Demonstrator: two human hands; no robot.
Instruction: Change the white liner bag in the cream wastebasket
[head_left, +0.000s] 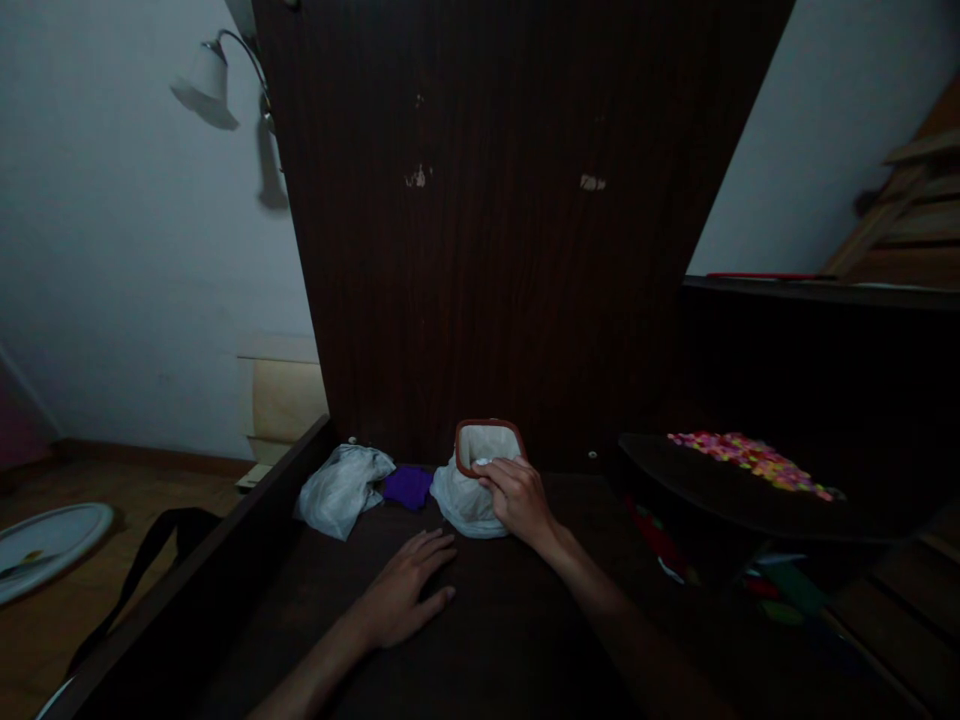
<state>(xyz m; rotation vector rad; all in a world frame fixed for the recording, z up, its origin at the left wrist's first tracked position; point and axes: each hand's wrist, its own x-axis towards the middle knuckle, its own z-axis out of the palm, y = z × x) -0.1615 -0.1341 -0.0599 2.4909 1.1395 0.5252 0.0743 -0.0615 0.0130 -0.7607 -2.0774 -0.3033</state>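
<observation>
Closest to the camera, a dark tabletop (487, 650) was spread out in front of a small bin (488, 422) with a brown rim. The bin was lined with a pale liner (466, 505), whose folds were draped down its near side. Over the bin's near edge, toward its right, the right hand (517, 497) was placed with its fingers bent; a small white bit (482, 461) was seen at the fingertips, but whether it, the rim or the liner was gripped could not be told. In front of the bin and a little to its left, the left hand (405, 590) was turned palm down on or just over the tabletop, fingers spread, with nothing held.

Just left of the bin, a purple cloth (407, 487) was seen, and farther left of the bin, a crumpled plastic bag (345, 490). Behind the bin, a tall dark panel (495, 250) was marked by light scuffs (592, 183). Well to the right of the bin, a curved dark shelf (652, 465) was covered in part by small pink and yellow pieces (750, 463). High up and far to the left of the bin, a white-shaded lamp (206, 85) was seen before a pale wall (112, 250).
</observation>
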